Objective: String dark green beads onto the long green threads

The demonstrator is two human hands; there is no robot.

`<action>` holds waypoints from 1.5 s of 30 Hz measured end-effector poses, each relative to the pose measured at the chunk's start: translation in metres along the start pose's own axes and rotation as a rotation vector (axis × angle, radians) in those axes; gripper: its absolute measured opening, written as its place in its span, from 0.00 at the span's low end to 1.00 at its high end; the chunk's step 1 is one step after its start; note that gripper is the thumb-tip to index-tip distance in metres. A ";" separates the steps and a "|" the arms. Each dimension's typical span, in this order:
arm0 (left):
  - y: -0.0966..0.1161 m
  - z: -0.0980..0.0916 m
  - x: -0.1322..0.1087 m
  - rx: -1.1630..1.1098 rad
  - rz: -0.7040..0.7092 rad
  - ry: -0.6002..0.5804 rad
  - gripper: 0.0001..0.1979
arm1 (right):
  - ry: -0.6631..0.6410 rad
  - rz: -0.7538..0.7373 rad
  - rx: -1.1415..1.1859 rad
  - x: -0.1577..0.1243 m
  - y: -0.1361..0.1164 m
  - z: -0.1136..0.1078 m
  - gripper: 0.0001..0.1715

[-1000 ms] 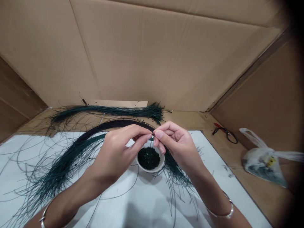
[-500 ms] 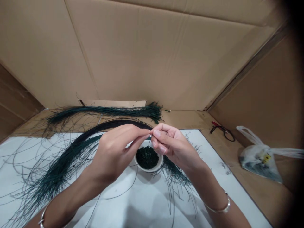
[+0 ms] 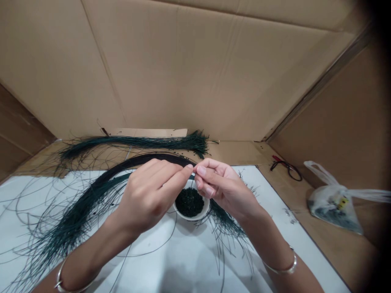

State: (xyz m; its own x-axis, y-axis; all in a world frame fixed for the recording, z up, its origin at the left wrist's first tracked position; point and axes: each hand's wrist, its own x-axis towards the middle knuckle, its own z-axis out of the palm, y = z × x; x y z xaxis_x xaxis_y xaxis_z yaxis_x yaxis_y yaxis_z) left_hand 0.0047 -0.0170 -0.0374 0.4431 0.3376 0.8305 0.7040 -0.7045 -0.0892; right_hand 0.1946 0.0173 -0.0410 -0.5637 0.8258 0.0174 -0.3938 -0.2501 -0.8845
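Above the white bowl, my left hand (image 3: pixel 154 189) and my right hand (image 3: pixel 224 185) meet at the fingertips, both closed in a pinch. A thin dark wire (image 3: pixel 192 181) shows just below the right fingertips. What the left thumb and forefinger press on is too small to make out. The white bowl (image 3: pixel 181 212) is filled with small glossy dark green pieces (image 3: pixel 190 202). Behind and under my hands curves a long bundle of dark green wires (image 3: pixel 71 219), its ends fanned out to the left and right.
A second bundle of green wires (image 3: pixel 137 141) lies along the cardboard wall (image 3: pixel 183 73). On the right are a red-and-black tool or cord (image 3: pixel 287 167), partly unclear, and a tied plastic bag (image 3: pixel 334 205). Loose strands cross the white table surface (image 3: pixel 146 276).
My left thumb has slid up against the forefinger, and the left hand has rolled slightly, closing the gap between them. My right hand stays in place.
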 end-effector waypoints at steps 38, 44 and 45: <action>0.001 -0.006 0.007 -0.486 -0.501 -0.120 0.04 | 0.101 -0.203 -0.276 -0.001 0.002 0.005 0.10; 0.001 0.005 0.006 -1.026 -0.825 -0.130 0.05 | 0.109 -0.254 -0.255 -0.001 0.003 0.005 0.06; 0.001 0.007 0.006 -1.098 -0.851 -0.124 0.05 | 0.107 -0.261 -0.253 -0.001 0.003 0.006 0.06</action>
State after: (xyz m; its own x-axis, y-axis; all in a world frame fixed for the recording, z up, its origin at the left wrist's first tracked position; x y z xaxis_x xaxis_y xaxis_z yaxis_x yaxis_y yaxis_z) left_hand 0.0115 -0.0117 -0.0366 0.1900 0.9163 0.3525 0.0140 -0.3615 0.9323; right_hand 0.1897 0.0133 -0.0410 -0.3843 0.8965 0.2203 -0.3143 0.0973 -0.9443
